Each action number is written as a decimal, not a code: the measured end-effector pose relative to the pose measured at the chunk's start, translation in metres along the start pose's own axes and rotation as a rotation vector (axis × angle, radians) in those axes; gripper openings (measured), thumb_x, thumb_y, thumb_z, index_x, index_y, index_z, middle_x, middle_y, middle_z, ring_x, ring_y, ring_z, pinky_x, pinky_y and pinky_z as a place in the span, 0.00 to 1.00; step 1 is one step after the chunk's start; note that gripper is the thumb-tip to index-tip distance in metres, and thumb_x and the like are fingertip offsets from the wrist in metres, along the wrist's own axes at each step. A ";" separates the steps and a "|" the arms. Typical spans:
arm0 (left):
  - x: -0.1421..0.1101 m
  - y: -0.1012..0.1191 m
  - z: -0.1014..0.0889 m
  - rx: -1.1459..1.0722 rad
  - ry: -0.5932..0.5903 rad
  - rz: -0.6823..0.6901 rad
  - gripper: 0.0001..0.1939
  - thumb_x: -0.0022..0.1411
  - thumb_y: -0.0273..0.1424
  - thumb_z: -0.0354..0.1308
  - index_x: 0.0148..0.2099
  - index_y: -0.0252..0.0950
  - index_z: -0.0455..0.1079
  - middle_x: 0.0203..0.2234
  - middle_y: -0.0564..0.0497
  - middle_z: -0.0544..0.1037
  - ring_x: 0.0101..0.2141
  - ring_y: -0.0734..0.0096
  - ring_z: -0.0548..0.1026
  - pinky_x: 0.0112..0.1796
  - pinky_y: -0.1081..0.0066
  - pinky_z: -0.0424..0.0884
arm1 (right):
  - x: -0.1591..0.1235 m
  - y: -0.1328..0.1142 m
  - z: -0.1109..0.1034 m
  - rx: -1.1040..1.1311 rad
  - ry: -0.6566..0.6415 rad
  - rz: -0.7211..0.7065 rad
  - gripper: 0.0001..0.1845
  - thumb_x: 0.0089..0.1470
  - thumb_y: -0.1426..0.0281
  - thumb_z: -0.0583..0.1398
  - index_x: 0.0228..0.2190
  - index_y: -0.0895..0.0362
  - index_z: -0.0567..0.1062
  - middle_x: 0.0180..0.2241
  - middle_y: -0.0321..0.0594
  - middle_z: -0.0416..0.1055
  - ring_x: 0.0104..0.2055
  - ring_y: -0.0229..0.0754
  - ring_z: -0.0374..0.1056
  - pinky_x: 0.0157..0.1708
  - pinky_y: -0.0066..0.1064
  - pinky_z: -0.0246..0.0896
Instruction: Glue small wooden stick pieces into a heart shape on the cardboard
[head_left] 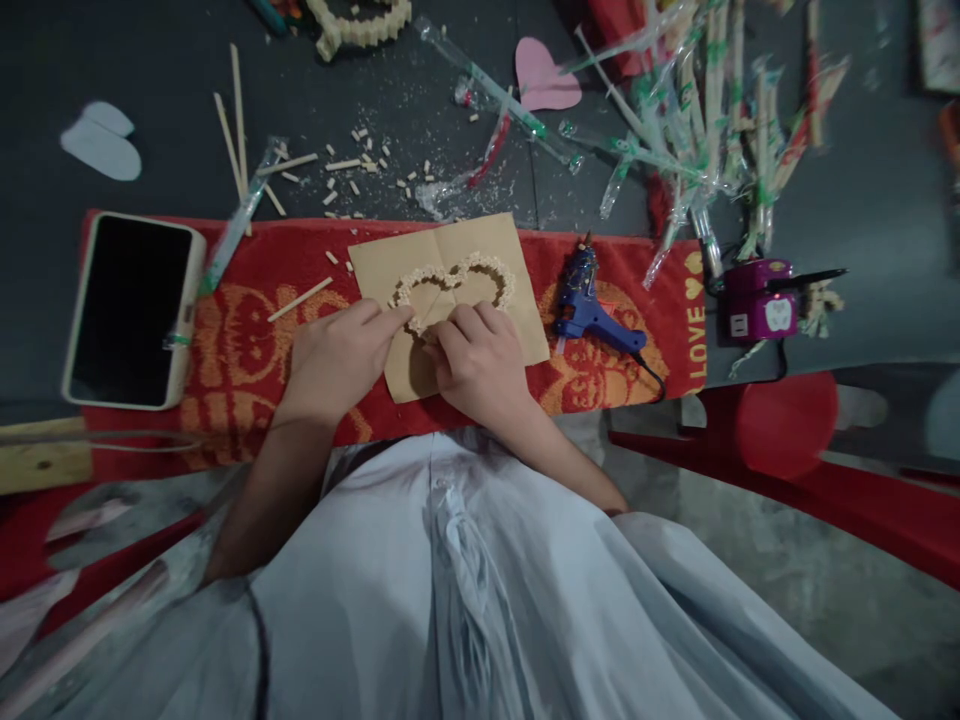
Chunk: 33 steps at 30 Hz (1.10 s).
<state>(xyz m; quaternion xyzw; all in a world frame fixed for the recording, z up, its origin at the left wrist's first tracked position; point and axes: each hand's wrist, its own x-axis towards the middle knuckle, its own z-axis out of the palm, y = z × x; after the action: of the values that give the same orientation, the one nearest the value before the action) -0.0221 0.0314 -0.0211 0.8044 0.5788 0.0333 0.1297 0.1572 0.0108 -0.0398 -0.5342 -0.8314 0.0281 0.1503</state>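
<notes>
Dark table (172,60), with a red towel (307,245) lying along its near edge. Paper (529,318): resting on the towel, before you. Heart (484,261) of stick pieces: sitting on the paper, lobes pointing away from you, broad axis running left to right, mostly lying beyond your fingers. Left hand (337,355): reaching over the paper's left side, index tip touching the heart's left wall. Right hand (481,362): covering more of the near wall, fingers curling, bunched close. Whether either is pinching a piece, I cannot tell. Glue gun (589,308): lying right of the paper. Loose stick (300,299): lying left of the paper.
</notes>
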 end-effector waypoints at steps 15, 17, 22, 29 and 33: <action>-0.014 -0.006 0.005 -0.127 0.245 -0.073 0.20 0.72 0.38 0.47 0.53 0.40 0.78 0.44 0.46 0.84 0.42 0.62 0.81 0.42 0.67 0.72 | -0.015 0.015 -0.028 0.136 0.105 -0.031 0.15 0.66 0.62 0.56 0.31 0.56 0.76 0.31 0.44 0.75 0.36 0.46 0.62 0.38 0.38 0.60; -0.016 -0.005 0.004 -0.130 0.252 -0.083 0.19 0.72 0.37 0.47 0.51 0.40 0.79 0.42 0.46 0.84 0.42 0.61 0.81 0.42 0.67 0.72 | -0.021 0.022 -0.035 0.154 0.127 -0.032 0.16 0.67 0.64 0.55 0.28 0.55 0.75 0.28 0.43 0.74 0.34 0.44 0.62 0.36 0.36 0.61; -0.019 -0.005 0.006 -0.111 0.217 -0.102 0.18 0.71 0.38 0.48 0.48 0.40 0.79 0.40 0.47 0.84 0.41 0.60 0.81 0.39 0.66 0.72 | -0.031 0.031 -0.040 0.149 0.162 -0.006 0.15 0.66 0.68 0.56 0.26 0.55 0.75 0.25 0.40 0.72 0.31 0.42 0.62 0.33 0.34 0.60; -0.026 0.000 0.010 -0.047 0.192 -0.055 0.18 0.71 0.38 0.48 0.47 0.41 0.80 0.37 0.48 0.85 0.37 0.62 0.82 0.33 0.68 0.70 | -0.027 0.022 -0.034 0.149 0.125 -0.128 0.15 0.66 0.67 0.57 0.27 0.56 0.76 0.26 0.40 0.72 0.30 0.40 0.62 0.32 0.33 0.58; -0.031 0.002 0.011 -0.027 0.192 -0.051 0.18 0.70 0.37 0.48 0.46 0.41 0.80 0.37 0.48 0.85 0.37 0.63 0.82 0.33 0.69 0.70 | -0.030 0.022 -0.033 0.208 0.062 -0.194 0.13 0.65 0.69 0.58 0.29 0.56 0.76 0.27 0.40 0.72 0.31 0.40 0.63 0.33 0.33 0.56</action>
<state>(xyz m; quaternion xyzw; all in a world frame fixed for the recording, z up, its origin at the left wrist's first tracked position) -0.0285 0.0000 -0.0287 0.7805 0.6085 0.1150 0.0853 0.1977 -0.0102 -0.0195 -0.4333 -0.8668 0.0829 0.2325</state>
